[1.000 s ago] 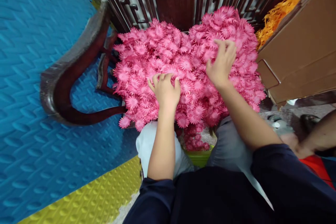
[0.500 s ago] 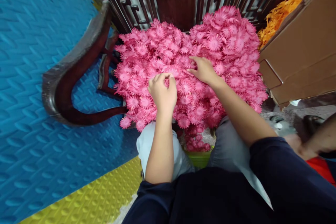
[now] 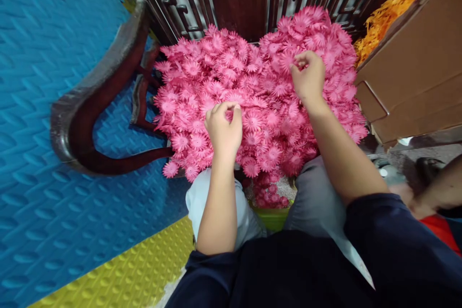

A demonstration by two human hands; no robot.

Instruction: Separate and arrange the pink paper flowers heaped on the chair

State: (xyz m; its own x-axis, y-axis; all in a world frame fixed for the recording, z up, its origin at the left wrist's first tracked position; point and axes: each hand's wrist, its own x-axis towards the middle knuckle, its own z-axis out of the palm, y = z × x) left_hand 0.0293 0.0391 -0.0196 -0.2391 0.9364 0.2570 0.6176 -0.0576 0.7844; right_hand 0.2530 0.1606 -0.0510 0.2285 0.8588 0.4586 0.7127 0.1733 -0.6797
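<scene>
A broad heap of pink artificial flowers [image 3: 195, 91] with thin pointed petals lies in front of me. My left hand [image 3: 224, 127] is over the front middle of the heap, thumb and forefinger pressed together. What is in that pinch, if anything, is too small to make out against the pink. Farther right and back, my right hand [image 3: 309, 79] is above the heap with its fingers curled in toward the thumb. Pink petals show right beside its fingertips, but I cannot tell whether it holds a flower.
A dark curved wooden armrest [image 3: 72, 130] stands at the left of the heap, a carved wooden backrest [image 3: 238, 0] behind it. At right is a cardboard box [image 3: 415, 67] with orange material [image 3: 393, 9]. A green container [image 3: 272, 219] sits between my knees. Another person's arm [image 3: 442, 183] shows at right.
My right hand has moved right and away from me, and its fingers have gone from spread to curled. The left hand keeps its pinch in nearly the same place.
</scene>
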